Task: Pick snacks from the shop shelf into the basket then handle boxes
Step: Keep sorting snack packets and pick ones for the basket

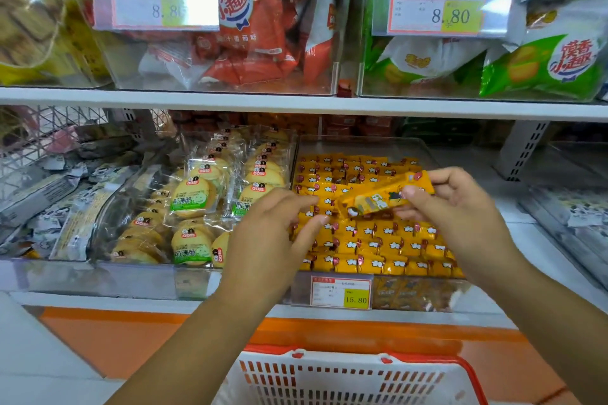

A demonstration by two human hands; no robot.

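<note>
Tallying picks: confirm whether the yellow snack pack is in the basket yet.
No, the right hand holds the yellow snack pack above the shelf bin.

15.80 on lower bin price tag, 8.80 on upper right tag, 8.8 on upper left tag

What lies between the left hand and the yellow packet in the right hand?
Head view: nothing held there, just a short gap between the left hand and the yellow packet the right hand pinches; rows of shelved yellow packets show beneath it.
</note>
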